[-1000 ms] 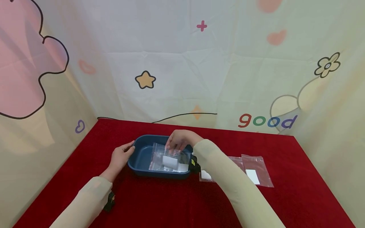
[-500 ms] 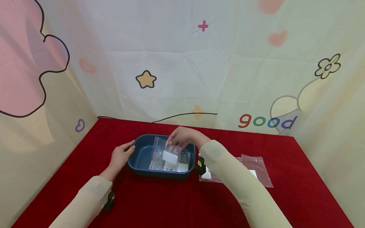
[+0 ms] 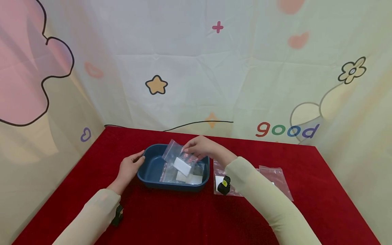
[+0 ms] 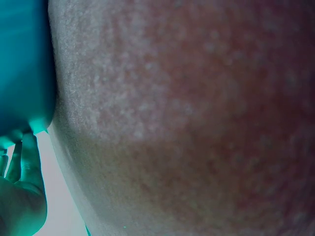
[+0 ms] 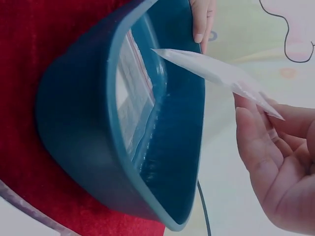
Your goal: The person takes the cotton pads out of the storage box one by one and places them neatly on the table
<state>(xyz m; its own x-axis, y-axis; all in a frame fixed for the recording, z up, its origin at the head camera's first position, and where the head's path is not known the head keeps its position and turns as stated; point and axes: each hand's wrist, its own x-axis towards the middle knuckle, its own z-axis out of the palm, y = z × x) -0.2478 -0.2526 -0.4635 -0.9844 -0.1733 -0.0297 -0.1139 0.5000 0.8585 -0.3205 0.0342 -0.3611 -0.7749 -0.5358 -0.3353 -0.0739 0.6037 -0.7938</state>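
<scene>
My left hand (image 3: 129, 169) grips the left end of a blue plastic basin (image 3: 150, 172). In the right wrist view its thumb lies over the rim, and in the left wrist view its fingers touch the outer wall. My right hand (image 3: 204, 148) pinches a clear zip-lock bag (image 3: 182, 166) with a white patch by one edge, above the basin's right half. Side-on in the right wrist view, that held bag (image 5: 211, 69) looks thin and is raised above the rim. Beneath it, more zip-lock bags (image 5: 135, 93) with white patches lie on the basin floor; they overlap, so their number is unclear.
Right of the basin, clear zip-lock bags (image 3: 277, 177) with white patches lie on the red cloth (image 3: 171, 217), partly hidden by my right sleeve. A printed curtain (image 3: 190, 95) stands behind and beside the table.
My right hand has moved up and slightly right, drawing the zip-lock bag off the others, so its far end now tilts above the basin's back rim. My left hand stays put.
</scene>
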